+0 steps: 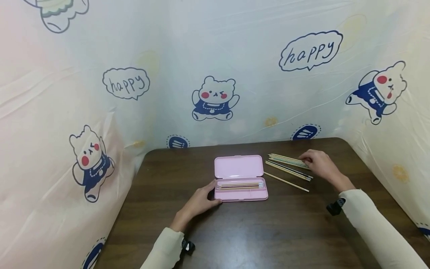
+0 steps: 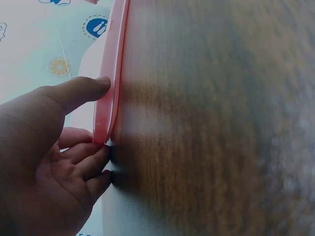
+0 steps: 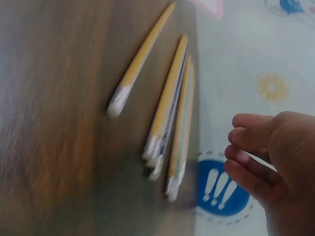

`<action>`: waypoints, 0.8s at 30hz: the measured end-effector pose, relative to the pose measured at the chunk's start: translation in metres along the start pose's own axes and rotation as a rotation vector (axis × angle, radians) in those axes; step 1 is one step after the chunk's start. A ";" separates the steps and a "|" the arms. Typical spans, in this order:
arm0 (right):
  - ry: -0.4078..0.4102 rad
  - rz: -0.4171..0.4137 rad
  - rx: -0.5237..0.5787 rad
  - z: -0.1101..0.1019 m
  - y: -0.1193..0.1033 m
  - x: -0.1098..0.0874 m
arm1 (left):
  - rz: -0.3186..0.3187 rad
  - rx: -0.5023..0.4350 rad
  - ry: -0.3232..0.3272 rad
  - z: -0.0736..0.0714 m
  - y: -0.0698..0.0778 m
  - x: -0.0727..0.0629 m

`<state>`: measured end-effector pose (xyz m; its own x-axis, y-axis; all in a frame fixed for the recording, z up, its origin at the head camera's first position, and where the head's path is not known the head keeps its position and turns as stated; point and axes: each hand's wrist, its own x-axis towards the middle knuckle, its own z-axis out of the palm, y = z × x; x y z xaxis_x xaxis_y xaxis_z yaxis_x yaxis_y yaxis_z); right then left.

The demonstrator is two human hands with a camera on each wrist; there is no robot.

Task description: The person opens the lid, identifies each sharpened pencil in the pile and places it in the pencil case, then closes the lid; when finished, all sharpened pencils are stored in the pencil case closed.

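Note:
A pink pencil case (image 1: 231,195) lies with its lid (image 1: 238,167) raised toward the back, and several pencils (image 1: 240,186) rest inside. My left hand (image 1: 199,200) grips its front left corner; in the left wrist view the thumb presses the front wall (image 2: 105,115) and the fingers bend at the corner. To the right, loose pencils lie in a far bunch (image 1: 285,160) and a nearer bunch (image 1: 289,170), with a single pencil (image 1: 286,182) apart. My right hand (image 1: 320,164) hovers by the far bunch's eraser ends, fingers loosely bent, holding nothing; the right wrist view shows a gap.
Everything lies on a dark brown wooden table (image 1: 252,231). A pale curtain (image 1: 255,101) printed with bears and the word "happy" hangs behind the table and along both sides. Black wrist devices (image 1: 336,206) sit at both cuffs.

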<state>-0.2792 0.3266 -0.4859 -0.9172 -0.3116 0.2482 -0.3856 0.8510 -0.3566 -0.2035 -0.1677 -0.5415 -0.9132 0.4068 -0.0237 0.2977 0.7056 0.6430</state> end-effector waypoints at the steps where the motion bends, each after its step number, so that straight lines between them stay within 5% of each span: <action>1: -0.007 0.011 -0.001 0.001 0.004 -0.001 | 0.002 0.000 -0.001 0.000 0.000 0.000; 10: -0.080 0.106 0.008 0.015 0.031 -0.009 | 0.007 -0.001 0.002 -0.001 0.002 0.000; 24: -0.082 0.095 -0.019 0.026 0.037 -0.007 | -0.002 -0.002 -0.002 -0.001 0.001 0.000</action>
<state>-0.2893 0.3497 -0.5244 -0.9550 -0.2620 0.1388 -0.2950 0.8860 -0.3577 -0.2031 -0.1677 -0.5400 -0.9131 0.4068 -0.0264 0.2955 0.7050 0.6447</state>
